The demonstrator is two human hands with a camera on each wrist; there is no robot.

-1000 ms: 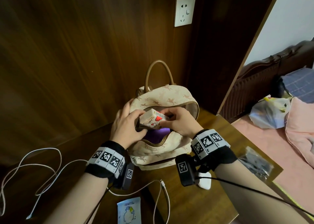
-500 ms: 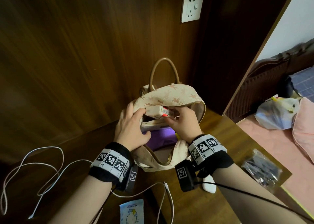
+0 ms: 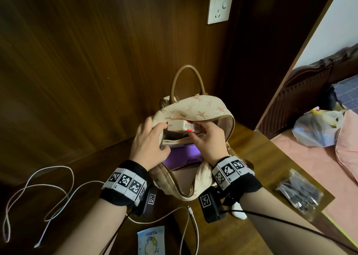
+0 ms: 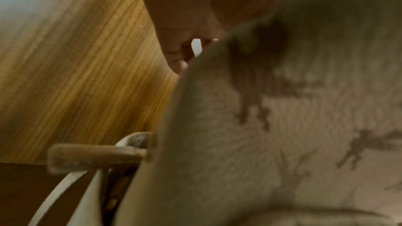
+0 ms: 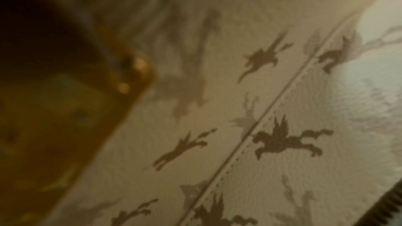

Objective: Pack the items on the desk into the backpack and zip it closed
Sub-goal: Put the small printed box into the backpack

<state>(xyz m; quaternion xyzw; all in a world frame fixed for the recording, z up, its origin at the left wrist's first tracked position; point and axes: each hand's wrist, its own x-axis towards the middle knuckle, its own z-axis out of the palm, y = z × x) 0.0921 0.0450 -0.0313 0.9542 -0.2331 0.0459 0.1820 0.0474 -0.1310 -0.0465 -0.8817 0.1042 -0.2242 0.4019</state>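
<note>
At the far left of the head view a white cable [image 3: 40, 185] loops over the desk [image 3: 257, 154], not yet packed, and low in the frame lies a small blue-and-white packet [image 3: 151, 242] with a cartoon figure; its print is too small to read. Just right of these, the left hand [image 3: 149, 142] curls round the left end of a small white box [image 3: 181, 126] and the bag's rim. A second ago the box sat above the opening with its red heart picture facing up; now it has turned onto its side and moved up under the top flap of the backpack [image 3: 193, 109], at the centre of the frame. That suggests this item is nearly stowed. The right hand [image 3: 209, 140] pinches the box's right end, where a red-and-white label shows lines of text too fine to read. A purple item [image 3: 186, 154] already sits inside the bag. The zip [image 3: 186, 190] is wide open. At the lower right of the frame a dark plastic bag [image 3: 300, 192] waits on the desk. No brand is legible anywhere.
</note>
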